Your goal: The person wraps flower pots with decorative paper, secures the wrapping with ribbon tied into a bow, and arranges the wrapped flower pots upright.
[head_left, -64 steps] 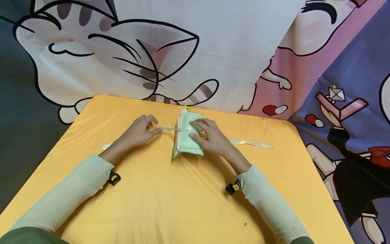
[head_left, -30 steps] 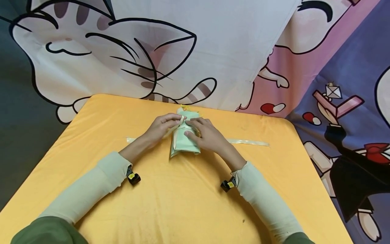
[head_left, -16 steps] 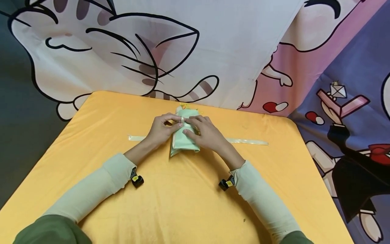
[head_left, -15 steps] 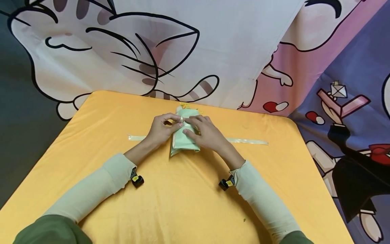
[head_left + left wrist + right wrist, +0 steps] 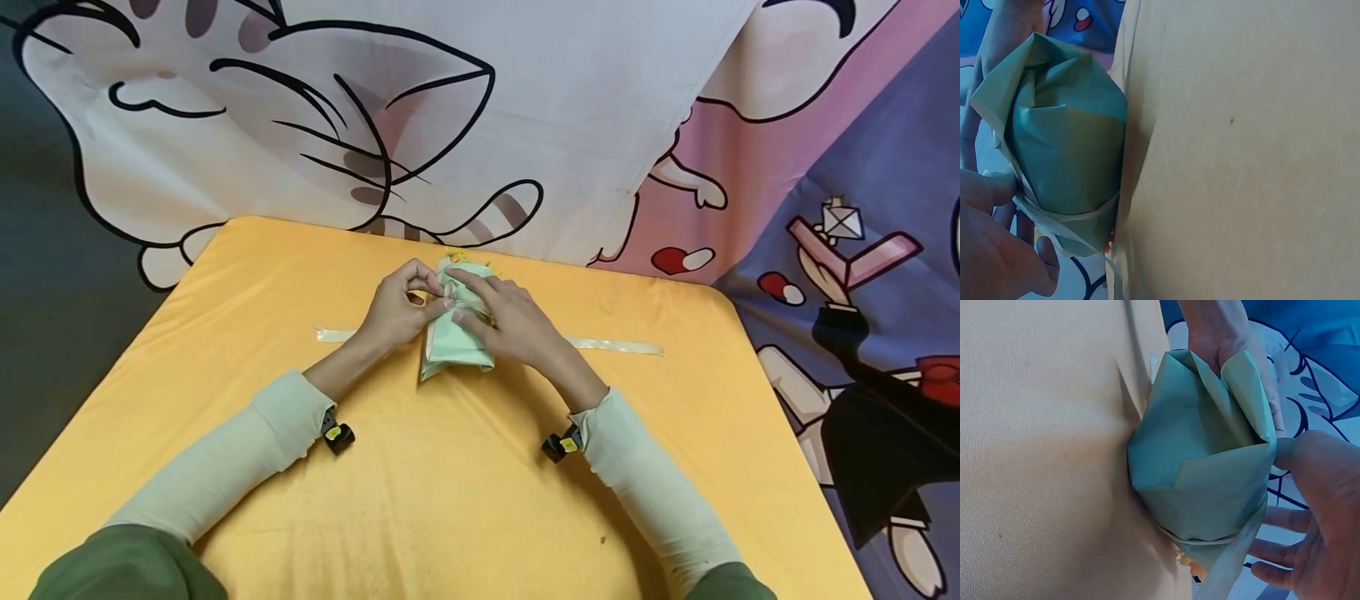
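A bundle wrapped in mint-green paper (image 5: 457, 348) lies on the table with a pale ribbon (image 5: 1232, 565) round its middle. Small yellow bits (image 5: 455, 253) peek out at its far end. My left hand (image 5: 400, 307) is at the bundle's left side, thumb and forefinger pinching the ribbon over the paper. On the right side, my right hand (image 5: 521, 323) rests on the bundle with its forefinger stretched across the top and its thumb lower on the paper. In the right wrist view, the folded near end of the wrap gapes, and the other fingers stand behind the bundle.
A yellow cloth (image 5: 450, 467) covers the table. Flat ribbon lengths stick out on the left (image 5: 334, 335) and right (image 5: 618, 345) of the bundle. Behind hangs a cat-print curtain (image 5: 570, 108), and a blue printed one (image 5: 885, 317) is at the right.
My left hand has come in from the left, bringing its ribbon end over the bundle. Most recently, my right forefinger has stretched forward and left across the top of the paper.
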Demonstrator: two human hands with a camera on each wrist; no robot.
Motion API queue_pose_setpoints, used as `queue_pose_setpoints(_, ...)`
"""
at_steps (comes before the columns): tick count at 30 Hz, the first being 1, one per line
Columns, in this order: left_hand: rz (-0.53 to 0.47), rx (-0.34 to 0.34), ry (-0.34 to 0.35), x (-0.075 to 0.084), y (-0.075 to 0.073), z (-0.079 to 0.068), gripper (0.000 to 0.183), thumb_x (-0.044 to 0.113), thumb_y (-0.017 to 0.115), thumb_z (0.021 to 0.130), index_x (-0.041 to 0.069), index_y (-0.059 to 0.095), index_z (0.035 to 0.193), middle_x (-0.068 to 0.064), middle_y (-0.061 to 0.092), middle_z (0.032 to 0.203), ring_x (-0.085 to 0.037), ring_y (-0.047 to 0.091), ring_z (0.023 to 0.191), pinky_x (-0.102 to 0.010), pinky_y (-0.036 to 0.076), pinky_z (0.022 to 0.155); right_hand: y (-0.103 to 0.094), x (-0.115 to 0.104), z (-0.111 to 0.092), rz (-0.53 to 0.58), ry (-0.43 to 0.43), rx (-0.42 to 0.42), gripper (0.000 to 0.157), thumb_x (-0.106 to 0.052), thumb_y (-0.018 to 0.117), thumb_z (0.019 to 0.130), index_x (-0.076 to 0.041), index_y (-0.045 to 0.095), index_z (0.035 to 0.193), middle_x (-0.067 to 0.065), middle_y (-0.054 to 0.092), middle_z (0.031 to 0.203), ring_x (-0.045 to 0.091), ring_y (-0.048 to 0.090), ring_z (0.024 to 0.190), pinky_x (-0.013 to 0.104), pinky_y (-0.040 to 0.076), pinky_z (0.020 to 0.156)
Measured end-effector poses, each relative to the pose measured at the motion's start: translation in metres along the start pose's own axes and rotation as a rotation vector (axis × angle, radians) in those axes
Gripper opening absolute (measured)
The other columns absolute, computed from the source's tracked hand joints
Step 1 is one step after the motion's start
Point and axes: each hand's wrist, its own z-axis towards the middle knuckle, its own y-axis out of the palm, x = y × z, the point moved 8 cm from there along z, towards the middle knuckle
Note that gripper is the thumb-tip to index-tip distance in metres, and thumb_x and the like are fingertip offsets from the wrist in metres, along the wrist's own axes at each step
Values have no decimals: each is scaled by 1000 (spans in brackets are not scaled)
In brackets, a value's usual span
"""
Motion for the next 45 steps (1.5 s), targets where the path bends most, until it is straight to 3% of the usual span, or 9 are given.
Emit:
queue_pose_setpoints(7,55,8,-6,1,-2,-1,19,11,87,100,5,70,106,-16,79,115,-26,72,114,-36,51,93,-7,-10,9,-37,-60,121,30,-31,61,119,-17,72,143,9,76,140,33,69,125,54,55,107)
queue_pose_setpoints(11,77,17,2,1,-3,-2,16,12,85,102,6,73,109,-13,79,118,-27,72,116,-35,49,93,-6,-10,13,-7,-75,148,15,-22,63,118,-13,70,126,9,80,122,29,72,106,48,59,93)
queue_pose_setpoints(21,78,2,13,0,1,-3,18,11,83,104,-2,82,117,-16,68,144,-32,66,132,-46,60,109,-11,3,2,138,-22,177,24,-23,64,117,-11,65,138,13,76,135,32,72,127,54,60,107)
queue_pose_setpoints(26,63,-1,-4,-1,4,-5,15,9,82,104,-4,81,113,-17,67,143,-33,65,134,-47,59,111,-34,55,-31,13,344,204,31,-34,57,116,-7,67,128,18,76,107,35,74,92,53,61,78)
queue_pose_setpoints(30,56,0,4,-1,4,-5,14,8,81,104,-4,81,112,-18,68,141,-34,65,134,-48,59,113,-48,119,-70,-259,739,-75,57,-47,43,118,2,71,120,36,74,124,54,75,107,65,62,86)
queue_pose_setpoints(34,57,-2,5,0,5,-5,13,7,81,104,-5,82,112,-18,68,141,-35,66,134,-49,59,114,-54,172,-99,-290,928,-249,63,-47,41,116,7,73,126,39,69,134,57,72,119,66,61,100)
queue_pose_setpoints(36,61,-5,6,1,6,-5,13,7,81,105,-4,81,111,-18,68,141,-35,65,135,-49,59,114,-50,204,-103,-289,936,-245,51,-40,47,111,3,75,114,34,71,121,50,73,103,60,62,89)
queue_pose_setpoints(39,67,-2,13,1,6,-6,14,7,81,105,-4,81,112,-18,68,141,-35,65,137,-50,59,114,-48,215,-99,-262,903,-232,33,-26,53,104,2,71,104,30,70,111,40,68,88,54,60,78)
queue_pose_setpoints(45,79,-2,14,-2,6,-7,14,9,81,105,-3,82,112,-18,69,141,-36,66,133,-50,59,114,-59,161,-65,-196,728,-28,19,-12,54,107,2,67,102,28,68,105,36,62,84,52,55,74)
